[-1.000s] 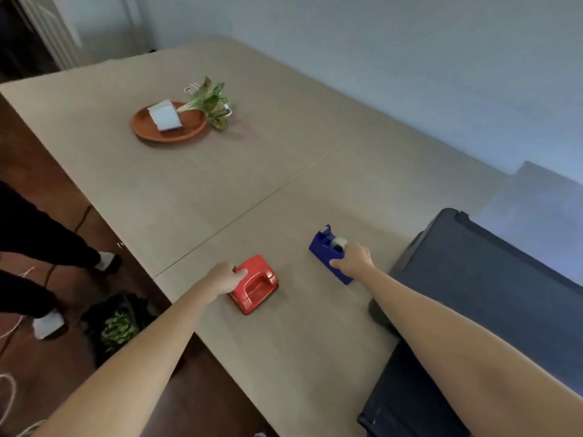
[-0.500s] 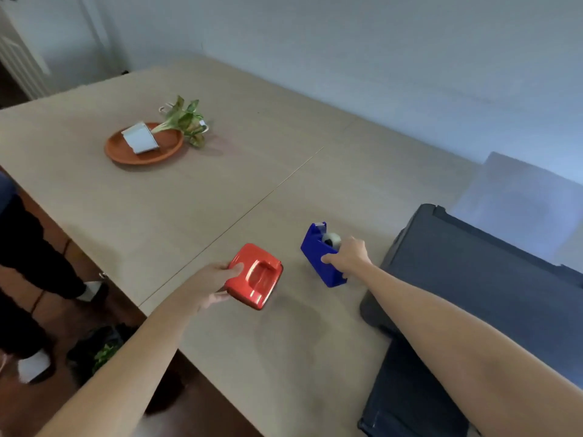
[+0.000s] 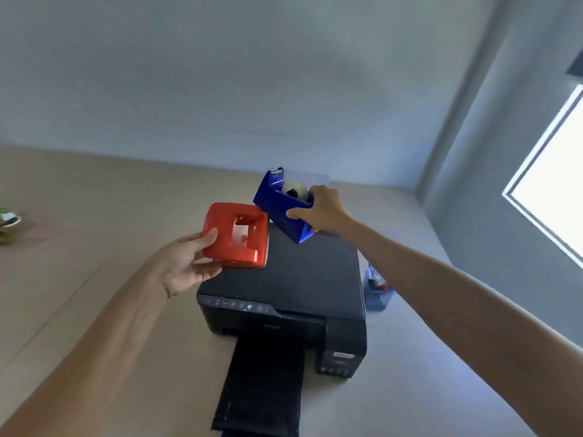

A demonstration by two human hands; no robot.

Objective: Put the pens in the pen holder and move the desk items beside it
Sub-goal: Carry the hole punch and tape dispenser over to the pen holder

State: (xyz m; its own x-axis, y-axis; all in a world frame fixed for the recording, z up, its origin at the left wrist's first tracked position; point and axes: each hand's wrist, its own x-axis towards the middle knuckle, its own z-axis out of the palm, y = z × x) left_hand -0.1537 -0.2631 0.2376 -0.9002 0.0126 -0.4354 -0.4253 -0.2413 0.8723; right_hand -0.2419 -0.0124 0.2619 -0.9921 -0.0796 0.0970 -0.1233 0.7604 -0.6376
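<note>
My left hand [image 3: 186,263] grips a red hole punch [image 3: 236,235] and holds it in the air, tilted, above the left part of a black printer [image 3: 284,298]. A blue tape dispenser [image 3: 282,205] with a roll of clear tape is raised over the back of the printer, held by my right hand [image 3: 321,209]. To the right of the printer a clear blue pen holder [image 3: 377,288] stands on the table with pens inside, partly hidden by my right forearm.
The printer sits mid-table with its black paper tray [image 3: 262,386] stretched toward me. A wall runs behind the beige table [image 3: 94,216]. A bright window [image 3: 555,190] is at the right. A plant and dish edge [image 3: 8,222] show at far left.
Both hands lifted their items off the table and carried them right, over the printer. The view swung right, bringing the printer and pen holder into sight.
</note>
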